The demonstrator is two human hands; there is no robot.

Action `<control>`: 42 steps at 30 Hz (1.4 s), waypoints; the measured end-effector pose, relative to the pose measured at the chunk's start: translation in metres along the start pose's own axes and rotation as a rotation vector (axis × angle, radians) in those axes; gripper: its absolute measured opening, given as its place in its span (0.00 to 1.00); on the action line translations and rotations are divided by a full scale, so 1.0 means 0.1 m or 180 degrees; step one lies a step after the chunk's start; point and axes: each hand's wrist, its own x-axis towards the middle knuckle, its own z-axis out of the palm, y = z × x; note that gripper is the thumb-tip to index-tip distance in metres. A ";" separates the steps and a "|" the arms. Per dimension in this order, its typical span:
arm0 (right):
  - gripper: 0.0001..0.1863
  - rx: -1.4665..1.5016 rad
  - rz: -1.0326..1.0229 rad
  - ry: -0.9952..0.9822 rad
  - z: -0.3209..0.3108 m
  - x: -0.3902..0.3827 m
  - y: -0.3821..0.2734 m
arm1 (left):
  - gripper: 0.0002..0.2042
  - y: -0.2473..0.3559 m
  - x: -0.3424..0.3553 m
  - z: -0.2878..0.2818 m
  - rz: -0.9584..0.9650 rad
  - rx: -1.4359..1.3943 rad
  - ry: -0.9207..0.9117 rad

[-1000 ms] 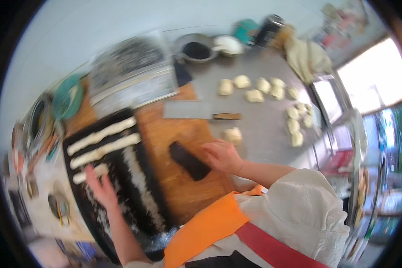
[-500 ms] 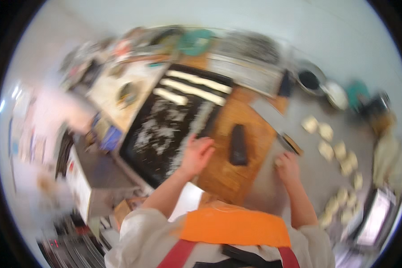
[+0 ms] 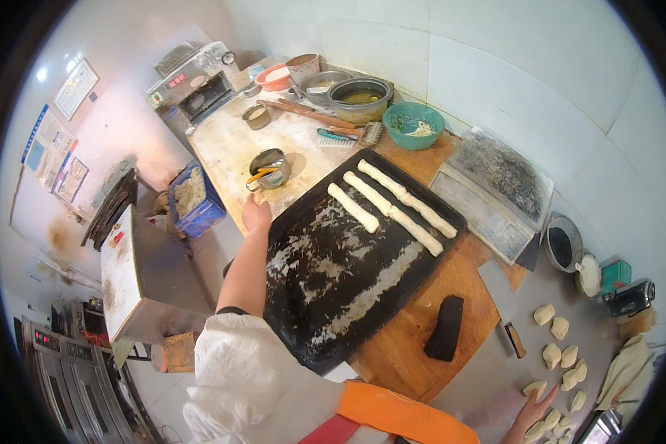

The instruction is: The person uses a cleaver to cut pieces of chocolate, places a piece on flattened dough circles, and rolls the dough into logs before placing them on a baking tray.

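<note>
My left hand point(image 3: 256, 212) reaches to the tray's left side, its fingers loosely apart just below a metal pot point(image 3: 268, 180) with yellow-handled tools. The black baking tray point(image 3: 296, 311) carries three long pale dough strips point(image 3: 353, 207). My right hand point(image 3: 534, 411), at lower right with thumb and fingers apart, is beside a dough piece point(image 3: 535, 388) on the metal counter; whether it touches it is unclear. Several more cut pieces point(image 3: 560, 328) lie there. A cleaver point(image 3: 496, 290) and a dark rectangular block point(image 3: 445, 325) lie right of the tray.
Floured board point(image 3: 222, 155) holds tools and bowls; teal bowl point(image 3: 414, 137) and gray flat tray point(image 3: 496, 185) line the back wall. At left are a machine point(image 3: 200, 85), blue crate point(image 3: 200, 207), cabinet point(image 3: 155, 288) and ovens point(image 3: 74, 377). Dark pan point(image 3: 560, 244) stands at right.
The view has swung left and up. My left hand has moved from over the tray toward the metal pot. My right hand has gone from beside the dark block to the dough pieces.
</note>
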 end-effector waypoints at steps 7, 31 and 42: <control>0.27 -0.0607 -0.0167 -0.0791 -0.10 -0.42 -0.16 | 0.32 -0.58 1.52 0.77 -0.0886 -0.0882 -0.0379; 0.30 0.1084 -0.3663 -0.0580 0.21 -0.26 -3.18 | 0.08 1.40 -4.00 -1.30 0.2288 -0.2533 -0.3220; 0.09 0.2941 0.1703 -0.2544 -0.35 -0.03 -0.06 | 0.10 1.28 -5.38 -1.61 0.1091 -0.2346 -0.3833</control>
